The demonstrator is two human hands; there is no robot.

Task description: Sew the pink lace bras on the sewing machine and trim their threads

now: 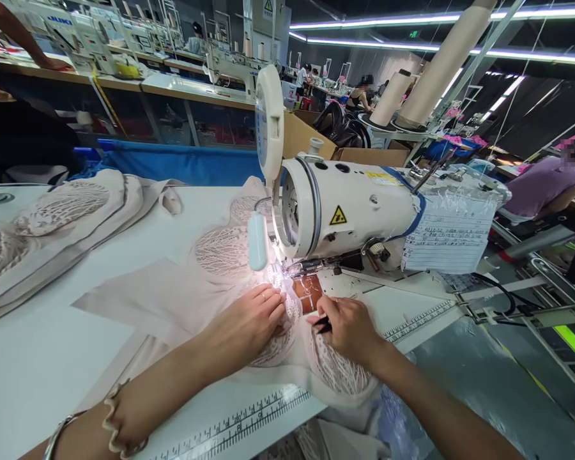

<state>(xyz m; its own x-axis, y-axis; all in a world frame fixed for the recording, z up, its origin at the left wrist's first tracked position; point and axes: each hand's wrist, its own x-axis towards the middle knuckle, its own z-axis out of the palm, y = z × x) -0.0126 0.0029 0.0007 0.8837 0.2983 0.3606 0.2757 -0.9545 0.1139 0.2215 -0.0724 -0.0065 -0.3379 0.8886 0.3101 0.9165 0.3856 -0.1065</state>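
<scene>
A pale pink lace bra (223, 252) lies spread on the sewing table, part of it under the needle area of a white sewing machine (359, 201). My left hand (256, 313) presses its bent fingers onto the lace edge just before the needle, pinching the fabric. My right hand (347, 326) is closed around a small black tool (322, 324), its kind partly hidden by the fingers. Those fingers also rest at the edge of a lace cup (338, 364). A lamp glow brightens the stitching spot, and the presser foot is hard to make out.
More lace pieces (71, 204) are stacked at the table's left. Ruler tape (249, 421) runs along the front edge. A handwritten sheet (445, 236) hangs right of the machine head. Thread cones (390, 96) stand behind it, near a cardboard box (301, 137). Other people sit farther off.
</scene>
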